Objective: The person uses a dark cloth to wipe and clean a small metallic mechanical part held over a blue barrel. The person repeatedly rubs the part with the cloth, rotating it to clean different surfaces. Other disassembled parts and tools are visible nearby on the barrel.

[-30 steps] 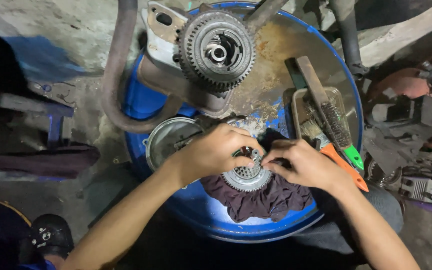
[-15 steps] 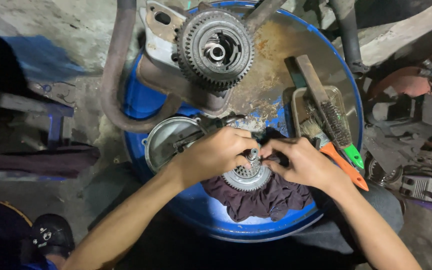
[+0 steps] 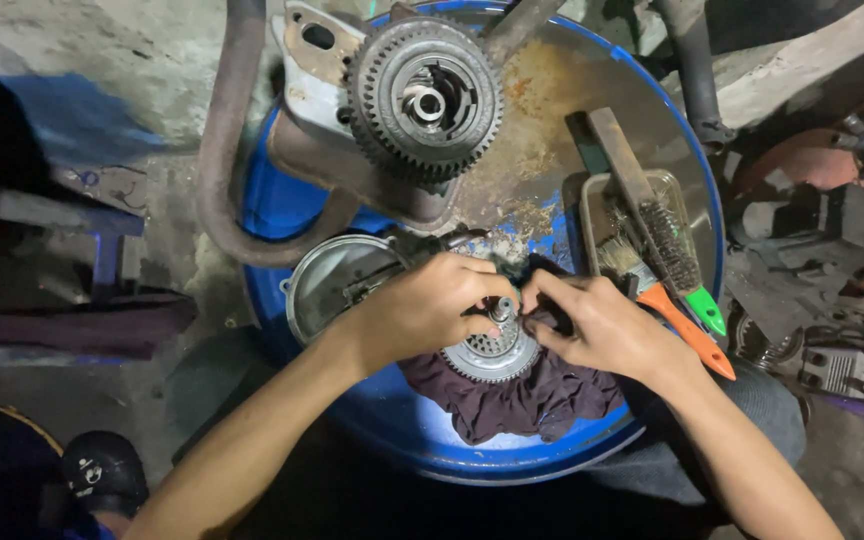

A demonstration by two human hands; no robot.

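I see both hands closed on a small toothed clutch hub (image 3: 495,350) that rests on a dark rag (image 3: 527,400) at the near edge of the blue drum lid (image 3: 282,200). My left hand (image 3: 422,310) clamps the hub's left side; my right hand (image 3: 597,325) pinches the centre shaft. A large gear assembly (image 3: 424,97) sits beyond the hub, a round metal cover (image 3: 327,285) to its left, wire brushes (image 3: 667,250) to its right
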